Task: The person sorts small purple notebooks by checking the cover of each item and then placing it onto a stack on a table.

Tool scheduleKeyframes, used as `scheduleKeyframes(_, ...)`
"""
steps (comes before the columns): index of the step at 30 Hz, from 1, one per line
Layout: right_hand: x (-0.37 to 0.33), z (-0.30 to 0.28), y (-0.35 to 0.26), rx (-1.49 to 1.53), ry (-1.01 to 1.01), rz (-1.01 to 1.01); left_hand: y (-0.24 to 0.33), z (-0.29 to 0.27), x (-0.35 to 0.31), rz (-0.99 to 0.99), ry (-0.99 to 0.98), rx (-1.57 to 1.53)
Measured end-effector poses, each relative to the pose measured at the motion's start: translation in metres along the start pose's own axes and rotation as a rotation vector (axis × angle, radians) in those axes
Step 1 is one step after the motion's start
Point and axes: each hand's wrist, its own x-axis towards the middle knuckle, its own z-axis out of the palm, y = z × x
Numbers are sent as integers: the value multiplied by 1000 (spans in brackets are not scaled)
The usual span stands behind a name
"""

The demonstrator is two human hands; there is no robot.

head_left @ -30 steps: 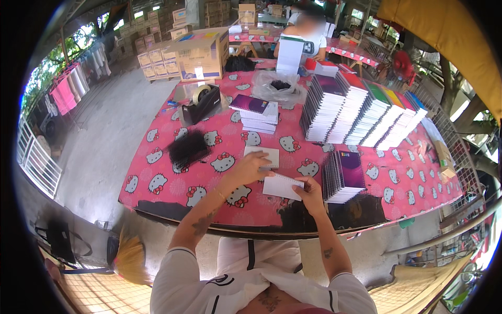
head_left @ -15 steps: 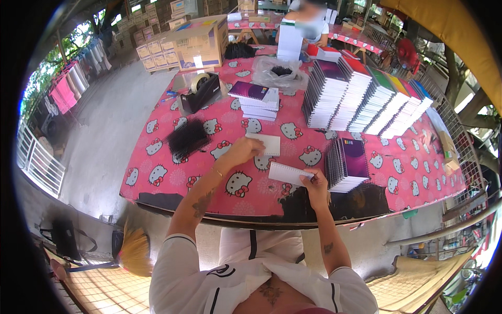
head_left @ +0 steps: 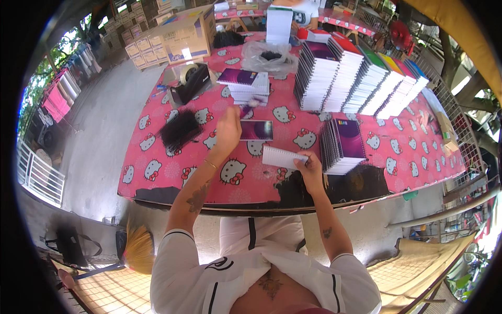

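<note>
My right hand (head_left: 311,168) grips a small white-paged spiral notebook (head_left: 280,157) by its right end, just above the table. My left hand (head_left: 230,128) is closed at the edge of a motion-blurred purple cover (head_left: 250,107), tilted up off the table. Beside that hand lies a notebook with a glossy purple face (head_left: 257,131). To the right of my right hand stands a stack of purple-covered spiral notebooks (head_left: 342,146). Farther off, a shorter pile of notebooks (head_left: 250,86) has a purple one on top.
Tall stacks of coloured spiral notebooks (head_left: 361,78) fill the far right. A black tape dispenser (head_left: 191,83), black spiral coils (head_left: 179,129) and a plastic bag (head_left: 269,58) lie on the pink-patterned table (head_left: 293,118). Beyond are a carton (head_left: 188,37) and another person (head_left: 303,15).
My left hand has lifted, raising a purple cover. A purple face now shows where a white page lay. My right hand still holds the white-paged notebook.
</note>
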Motion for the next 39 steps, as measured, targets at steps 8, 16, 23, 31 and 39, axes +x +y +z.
scheduleKeyframes(8, -1, -4, -5, 5, -97, 2, 122, -42, -39, 525, -294, -43)
scheduleKeyframes(16, -8, 11, -14, 18, -130, 26, 111, 25, -85, -24, -100, -288)
scheduleKeyframes(23, -5, 16, -22, -7, -76, 76, 109, 21, -103, -59, -251, -396)
scheduleKeyframes(31, -17, 8, -34, -54, -98, 86, -66, -77, -41, -75, -76, 544)
scheduleKeyframes(39, -10, 20, -17, -117, -281, 164, -82, -93, -55, 62, -26, 529)
